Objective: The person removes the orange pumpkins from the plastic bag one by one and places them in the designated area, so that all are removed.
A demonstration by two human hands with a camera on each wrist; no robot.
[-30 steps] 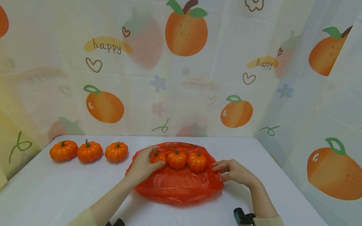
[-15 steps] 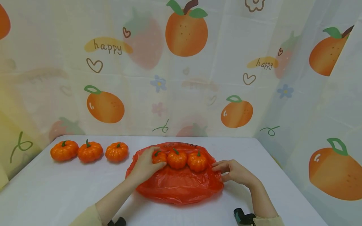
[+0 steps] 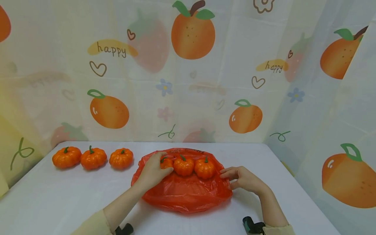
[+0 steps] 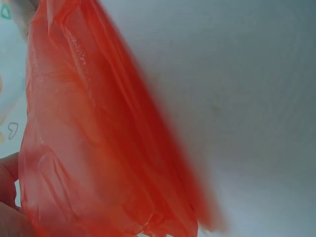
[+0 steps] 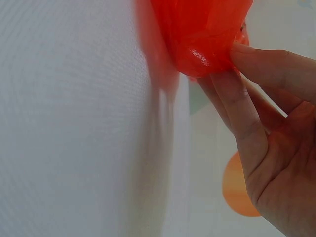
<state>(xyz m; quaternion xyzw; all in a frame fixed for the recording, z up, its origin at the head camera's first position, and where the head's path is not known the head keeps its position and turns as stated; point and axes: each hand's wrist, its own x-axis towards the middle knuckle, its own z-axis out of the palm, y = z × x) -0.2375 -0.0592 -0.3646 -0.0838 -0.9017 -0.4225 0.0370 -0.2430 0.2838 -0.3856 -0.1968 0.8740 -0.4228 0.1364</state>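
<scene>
A red plastic bag (image 3: 188, 192) lies spread on the white table, with three small orange pumpkins in a row at its far side. My left hand (image 3: 151, 172) holds the leftmost pumpkin (image 3: 166, 163) of that row, fingers behind it and thumb in front, partly hiding it. Beside it sit the middle pumpkin (image 3: 183, 166) and the right pumpkin (image 3: 205, 168). At the bag's right edge, my right hand (image 3: 246, 179) pinches the plastic between thumb and fingers, as the right wrist view also shows. The bag's side (image 4: 89, 138) fills much of the left wrist view.
Further left on the table (image 3: 73, 195) stand three more pumpkins: a wide one (image 3: 66, 158), one with a tall stem (image 3: 93, 159) and a rounder one (image 3: 121, 159). A curtain (image 3: 188, 98) printed with fruit hangs directly behind the table.
My left hand has shifted slightly right, and the leftmost pumpkin on the bag has moved with it towards the middle one. My right hand has stayed at the bag's edge.
</scene>
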